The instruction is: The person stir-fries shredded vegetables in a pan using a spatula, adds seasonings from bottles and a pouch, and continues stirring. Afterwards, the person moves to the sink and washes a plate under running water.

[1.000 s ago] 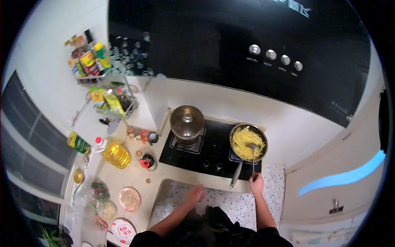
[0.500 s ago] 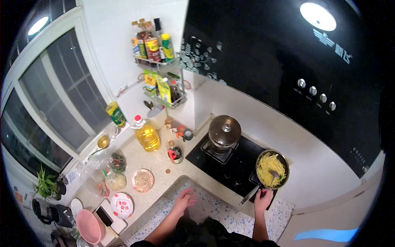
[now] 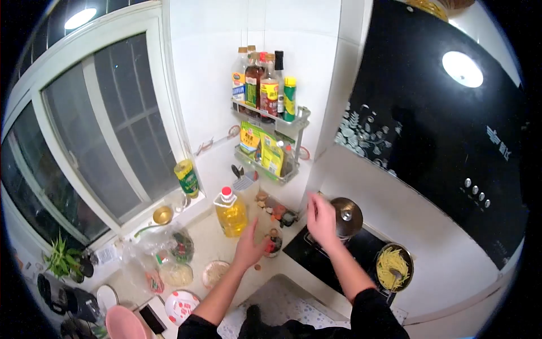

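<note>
- My left hand is loosely spread; I can't tell whether it touches the jar just right of its fingers.
- That jar looks like glass: probably rigid, slippery, breakable; best held round its sides.
- My right hand partly hides the pot; its grip is unclear.

a small clear jar with red and dark colors stands on the counter, near the stove. a round pan sits on the stove's right side. it holds lots of thin yellow strips, and a spoon lies in them.
</note>
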Demonstrator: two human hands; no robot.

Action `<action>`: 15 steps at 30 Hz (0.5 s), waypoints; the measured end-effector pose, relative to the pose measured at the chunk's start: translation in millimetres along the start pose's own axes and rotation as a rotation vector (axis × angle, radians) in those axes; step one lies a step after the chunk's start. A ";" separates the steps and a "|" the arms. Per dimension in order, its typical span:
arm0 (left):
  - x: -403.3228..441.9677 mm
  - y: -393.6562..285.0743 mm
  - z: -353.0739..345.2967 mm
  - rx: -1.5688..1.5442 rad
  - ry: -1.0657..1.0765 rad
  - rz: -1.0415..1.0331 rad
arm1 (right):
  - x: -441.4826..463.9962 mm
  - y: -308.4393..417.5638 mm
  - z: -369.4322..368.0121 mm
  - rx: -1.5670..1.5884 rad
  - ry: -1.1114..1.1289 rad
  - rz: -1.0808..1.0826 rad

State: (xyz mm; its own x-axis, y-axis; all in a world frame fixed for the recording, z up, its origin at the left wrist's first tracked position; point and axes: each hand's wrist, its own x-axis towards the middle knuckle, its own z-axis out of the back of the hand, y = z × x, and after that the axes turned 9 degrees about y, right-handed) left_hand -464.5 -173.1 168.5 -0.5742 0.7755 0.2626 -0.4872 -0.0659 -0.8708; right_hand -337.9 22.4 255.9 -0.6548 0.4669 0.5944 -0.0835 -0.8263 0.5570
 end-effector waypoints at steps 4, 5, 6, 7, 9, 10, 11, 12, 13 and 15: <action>125.4 -47.2 50.1 0.326 -0.157 -0.318 | 192.8 43.3 -35.9 0.056 -0.423 0.167; 153.7 -56.6 59.2 0.396 -0.210 -0.383 | 234.5 56.5 -35.7 0.129 -0.419 0.115; 180.3 -67.2 66.3 0.395 -0.234 -0.431 | 271.5 67.3 -33.7 0.204 -0.415 0.060; 203.8 -75.6 71.6 0.393 -0.256 -0.477 | 307.4 67.3 -36.2 0.143 -0.462 0.076; 242.7 -84.9 80.6 0.493 -0.269 -0.518 | 365.3 58.7 -38.6 0.028 -0.514 0.113; 257.5 -88.8 83.6 0.542 -0.279 -0.541 | 387.3 55.7 -35.6 -0.027 -0.519 0.140; 269.7 -92.3 86.2 0.571 -0.285 -0.554 | 405.9 54.8 -32.3 -0.004 -0.487 0.105; 279.2 -94.5 88.4 0.600 -0.291 -0.564 | 420.8 53.8 -30.1 0.021 -0.452 0.067; 285.4 -95.1 89.0 0.631 -0.292 -0.574 | 431.5 51.1 -28.3 0.048 -0.419 0.024; 296.7 -93.7 87.4 0.644 -0.274 -0.546 | 450.9 45.5 -25.3 0.154 -0.299 -0.026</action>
State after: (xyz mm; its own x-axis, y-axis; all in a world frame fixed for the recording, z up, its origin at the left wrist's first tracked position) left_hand -646.7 8.3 364.3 -0.2508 0.6298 0.7352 -0.9674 -0.1355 -0.2140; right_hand -655.9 187.3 534.6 -0.4024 0.5781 0.7098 0.0318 -0.7661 0.6420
